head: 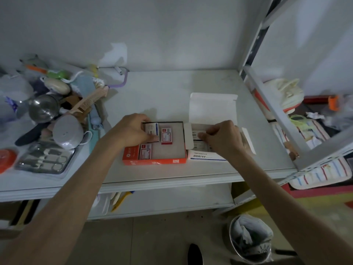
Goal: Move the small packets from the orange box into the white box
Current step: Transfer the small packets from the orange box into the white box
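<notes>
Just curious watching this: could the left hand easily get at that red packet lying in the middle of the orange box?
Probably yes. The red packet lies uncovered in the open orange box, right beside the left hand, which is already on the neighbouring blue-edged packet.

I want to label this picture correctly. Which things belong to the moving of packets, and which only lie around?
Job: orange box, white box, small packets, left hand gripping a packet, right hand placing one.

Lying about: comb, manicure set, metal ladle, face mask.

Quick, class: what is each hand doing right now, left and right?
Left hand: gripping a small packet inside the orange box.
Right hand: closed on a packet in the white box.
</notes>
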